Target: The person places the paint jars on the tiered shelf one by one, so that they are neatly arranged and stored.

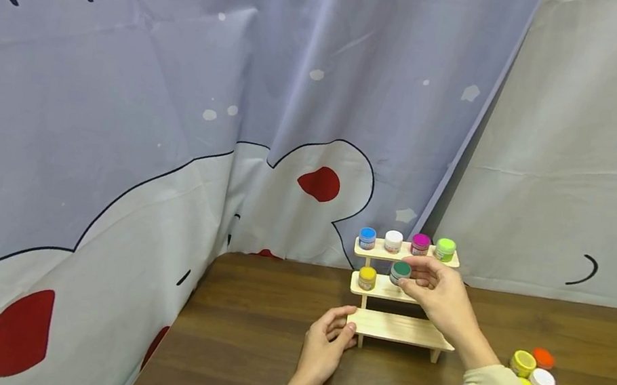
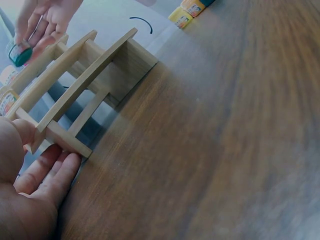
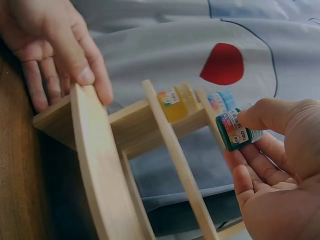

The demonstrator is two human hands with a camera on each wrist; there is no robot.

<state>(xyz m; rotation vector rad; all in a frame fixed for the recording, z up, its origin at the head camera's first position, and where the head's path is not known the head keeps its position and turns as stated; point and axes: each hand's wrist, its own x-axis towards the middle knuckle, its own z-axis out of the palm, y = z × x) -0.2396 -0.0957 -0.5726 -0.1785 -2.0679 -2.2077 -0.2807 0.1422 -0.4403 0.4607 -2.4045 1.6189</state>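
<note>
A three-tier wooden shelf (image 1: 402, 329) stands on the table. My left hand (image 1: 322, 346) grips the left end of its lowest tier, thumb on top and fingers along the side. Between thumb and fingers my right hand (image 1: 444, 299) pinches a small dark green paint jar (image 3: 234, 131), held over the middle tier, right of a yellow paint jar (image 1: 367, 278). On the top tier stand a blue jar (image 1: 366, 238), a white jar (image 1: 393, 241), a magenta jar (image 1: 420, 244) and a light green jar (image 1: 445, 250). The lowest tier is bare.
Right of the shelf, on the brown table (image 1: 240, 332), sits a group of jars: a yellow one (image 1: 523, 363), a red one (image 1: 543, 358), a white one (image 1: 542, 382) and another yellow one partly hidden by the right sleeve. A printed curtain (image 1: 177, 94) hangs behind the table.
</note>
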